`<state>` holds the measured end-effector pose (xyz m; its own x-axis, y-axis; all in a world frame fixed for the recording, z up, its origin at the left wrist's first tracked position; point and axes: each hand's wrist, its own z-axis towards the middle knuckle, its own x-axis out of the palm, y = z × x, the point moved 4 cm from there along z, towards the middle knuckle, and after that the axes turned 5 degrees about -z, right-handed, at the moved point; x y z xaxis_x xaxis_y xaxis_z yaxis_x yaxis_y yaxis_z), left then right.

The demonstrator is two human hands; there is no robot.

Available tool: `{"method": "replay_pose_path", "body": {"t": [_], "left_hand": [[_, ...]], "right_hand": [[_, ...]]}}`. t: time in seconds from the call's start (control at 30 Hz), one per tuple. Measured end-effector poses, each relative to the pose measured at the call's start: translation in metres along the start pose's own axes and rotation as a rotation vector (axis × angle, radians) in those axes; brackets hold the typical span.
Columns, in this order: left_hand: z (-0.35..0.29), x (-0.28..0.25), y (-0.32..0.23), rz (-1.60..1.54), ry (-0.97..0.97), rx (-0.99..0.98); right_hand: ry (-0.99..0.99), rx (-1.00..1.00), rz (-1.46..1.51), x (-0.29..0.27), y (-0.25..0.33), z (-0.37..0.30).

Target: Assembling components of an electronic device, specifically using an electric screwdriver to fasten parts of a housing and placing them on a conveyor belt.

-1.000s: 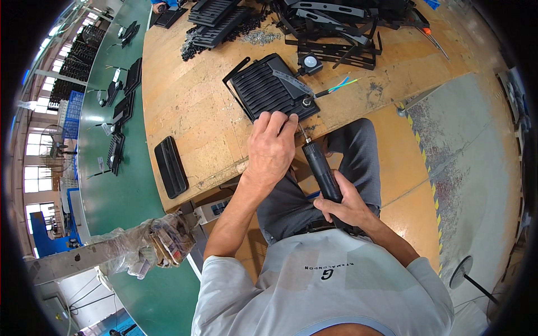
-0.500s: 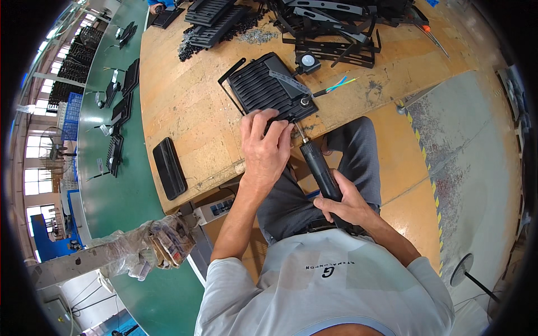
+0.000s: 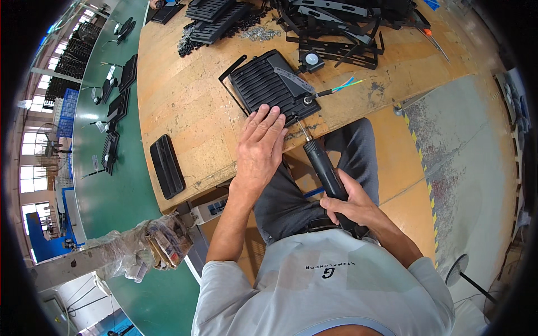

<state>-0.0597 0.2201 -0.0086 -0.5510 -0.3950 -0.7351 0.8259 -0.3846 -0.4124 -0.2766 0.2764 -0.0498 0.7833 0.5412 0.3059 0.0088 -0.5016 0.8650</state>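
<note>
A black finned floodlight [image 3: 260, 83] lies back up near the table's front edge, its bracket [image 3: 230, 70] sticking out at the left. On its far right side sits a sensor with a white dome [image 3: 311, 59], and a short cable with bare coloured wires [image 3: 342, 86] points right. My left hand [image 3: 260, 144] lies on the near edge of the housing, fingers stretched out and close together. In my right hand [image 3: 354, 203] is a black electric screwdriver [image 3: 325, 171]. Its bit reaches the near corner of the floodlight; the screw there is too small to make out.
Black brackets [image 3: 336, 33] are heaped at the back, beside stacked floodlight housings [image 3: 216, 22] and loose screws [image 3: 260, 33]. An orange-handled screwdriver [image 3: 430, 35] lies at the far right. A black phone-like case [image 3: 167, 167] rests at the left edge; a green conveyor [image 3: 95, 190] carries more lights.
My left fingers have gone from bent at the floodlight's corner to lying flat on its near edge. The electric screwdriver stays at the same corner.
</note>
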Motion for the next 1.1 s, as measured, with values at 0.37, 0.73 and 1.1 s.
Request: {"method": "replay_pose_path", "body": {"t": [0.37, 0.73, 1.1], "left_hand": [[0.000, 0.000, 0.003, -0.020, 0.001, 0.016], [0.001, -0.001, 0.008, -0.076, 0.028, -0.004], [0.005, -0.005, 0.011, -0.120, 0.026, -0.002]], "right_hand": [[0.056, 0.091, 0.036, 0.001, 0.015, -0.007], [0.074, 0.189, 0.011, 0.001, 0.029, -0.005], [0.080, 0.189, -0.076, 0.005, 0.039, 0.000]]}}
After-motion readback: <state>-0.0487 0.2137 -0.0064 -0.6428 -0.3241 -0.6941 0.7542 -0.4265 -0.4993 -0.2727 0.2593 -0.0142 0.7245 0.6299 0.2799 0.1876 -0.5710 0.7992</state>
